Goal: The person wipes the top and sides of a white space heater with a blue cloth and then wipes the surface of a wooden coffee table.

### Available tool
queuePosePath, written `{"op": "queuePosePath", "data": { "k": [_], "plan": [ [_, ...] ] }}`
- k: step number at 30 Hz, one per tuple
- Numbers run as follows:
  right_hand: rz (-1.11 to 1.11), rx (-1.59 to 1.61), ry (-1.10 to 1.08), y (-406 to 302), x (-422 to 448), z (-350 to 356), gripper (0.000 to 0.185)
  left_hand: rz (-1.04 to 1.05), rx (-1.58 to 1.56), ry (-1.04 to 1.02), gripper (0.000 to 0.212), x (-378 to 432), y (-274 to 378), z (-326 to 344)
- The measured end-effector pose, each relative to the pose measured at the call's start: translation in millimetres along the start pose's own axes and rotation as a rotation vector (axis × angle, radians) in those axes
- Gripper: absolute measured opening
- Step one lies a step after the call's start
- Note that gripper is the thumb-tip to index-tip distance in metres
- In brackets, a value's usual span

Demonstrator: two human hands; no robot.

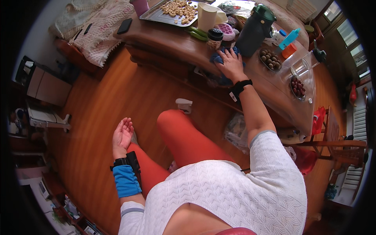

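My right hand (pixel 230 64) lies palm down, fingers spread, on a bunched blue cloth (pixel 216 58) at the near edge of a wooden table (pixel 173 41). Just beyond the fingers stands a clear jar with a black lid (pixel 215 39). A tall dark thermos flask with a green top (pixel 254 35) is to the right of the cloth. Green cucumber-like vegetables (pixel 198 33) and a pink-and-white object with round cells (pixel 226 31) sit behind the jar. My left hand (pixel 122 135) hangs palm up over the floor beside my leg, with nothing in it.
A metal tray (pixel 149 14) holds many small tan pieces. Near it are a phone (pixel 124 25) and a cream-coloured container (pixel 206 17). Round brown fruits or nuts (pixel 270 60) and dark red fruits (pixel 298 87) fill two dishes. A wooden chair (pixel 332 144) stands at right.
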State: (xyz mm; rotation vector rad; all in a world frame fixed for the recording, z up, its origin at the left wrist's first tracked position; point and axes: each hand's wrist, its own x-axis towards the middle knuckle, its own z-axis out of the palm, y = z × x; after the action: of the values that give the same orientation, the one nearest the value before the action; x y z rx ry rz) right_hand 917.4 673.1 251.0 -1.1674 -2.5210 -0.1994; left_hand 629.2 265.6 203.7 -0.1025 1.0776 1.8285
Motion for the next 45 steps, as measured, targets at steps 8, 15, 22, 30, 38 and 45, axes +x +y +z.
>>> {"op": "queuePosePath", "data": {
  "k": [8, 15, 22, 30, 38, 45],
  "plan": [
    [0.049, 0.061, 0.060, 33, -52, -17, 0.044, 0.051, 0.007, -0.014, 0.021, -5, -1, -2],
    [0.005, -0.005, 0.020, 23, -94, -45, 0.050, 0.149, -0.113, -0.003, 0.021, -16, -1, -22],
    [0.037, -0.104, 0.041, 31, -92, -33, 0.045, 0.099, -0.075, -0.037, 0.016, -6, -12, 6],
    [-0.036, 0.028, -0.034, 42, -42, -13, 0.045, 0.108, -0.030, 0.011, 0.016, -8, -18, 11],
    [0.014, 0.025, -0.066, 32, -18, -5, 0.047, 0.091, -0.024, 0.038, 0.016, -6, -17, 8],
    [0.036, 0.436, 0.021, 38, -46, -8, 0.038, 0.107, -0.027, -0.089, 0.017, 13, -21, 1]
  ]
}}
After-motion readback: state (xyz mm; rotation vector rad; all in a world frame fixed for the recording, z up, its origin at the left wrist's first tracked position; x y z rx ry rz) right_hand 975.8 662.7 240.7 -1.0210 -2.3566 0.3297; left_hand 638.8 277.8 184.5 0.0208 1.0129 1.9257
